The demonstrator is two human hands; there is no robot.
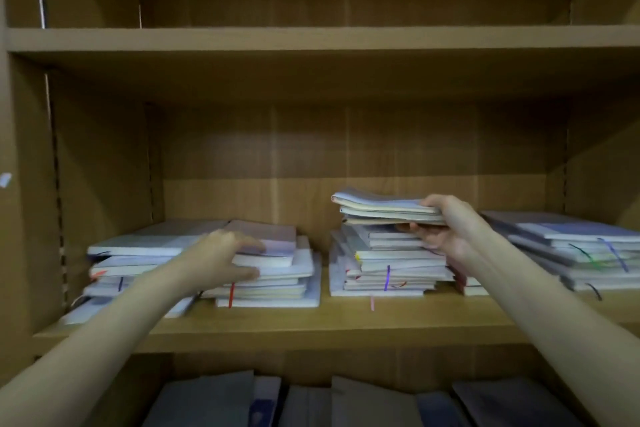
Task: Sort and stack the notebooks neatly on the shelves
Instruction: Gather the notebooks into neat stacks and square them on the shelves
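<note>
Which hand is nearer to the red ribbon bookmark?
Left. The left hand rests on the stack just above the red ribbon bookmark; the right hand grips notebooks further right.

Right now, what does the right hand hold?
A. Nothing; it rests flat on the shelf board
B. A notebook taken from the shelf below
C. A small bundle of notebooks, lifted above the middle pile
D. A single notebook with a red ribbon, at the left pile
C: the right hand grips a small bundle of notebooks by its right end, thumb on top and fingers beneath, raised over the middle pile on the middle shelf.
</note>
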